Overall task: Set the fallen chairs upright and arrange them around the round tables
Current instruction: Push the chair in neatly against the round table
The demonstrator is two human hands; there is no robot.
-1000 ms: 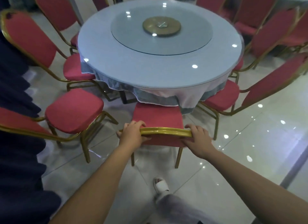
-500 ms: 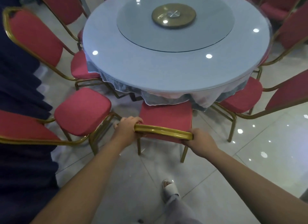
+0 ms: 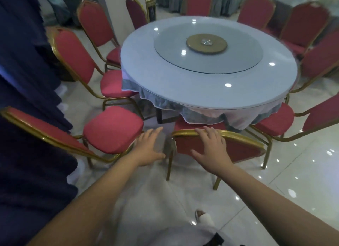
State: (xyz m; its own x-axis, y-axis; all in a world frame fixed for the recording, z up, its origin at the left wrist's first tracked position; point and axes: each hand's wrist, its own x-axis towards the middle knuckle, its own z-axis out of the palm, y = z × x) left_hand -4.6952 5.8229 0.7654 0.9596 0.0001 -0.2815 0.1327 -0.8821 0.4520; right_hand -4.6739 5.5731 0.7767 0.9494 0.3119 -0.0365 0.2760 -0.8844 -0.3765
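Note:
A red chair with a gold frame (image 3: 238, 150) stands upright in front of me, its seat tucked under the round table (image 3: 201, 91). My right hand (image 3: 211, 150) lies flat with spread fingers over the top of the chair's backrest, fingertips at the gold rail. My left hand (image 3: 148, 146) hovers open with straight fingers just left of the chair, between it and the neighbouring red chair (image 3: 111, 128). Neither hand grips anything.
Upright red chairs ring the table: two more on the left (image 3: 77, 58), others on the right (image 3: 275, 123) and behind. A dark blue drape (image 3: 27, 80) hangs at the left. A glass turntable (image 3: 207, 49) tops the table. My foot (image 3: 203, 218) is on glossy white tile.
Both hands have let go of the chair's top rail and opened. The left hand moved off to the left; the right hand now lies flat on the backrest. The view tilted up.

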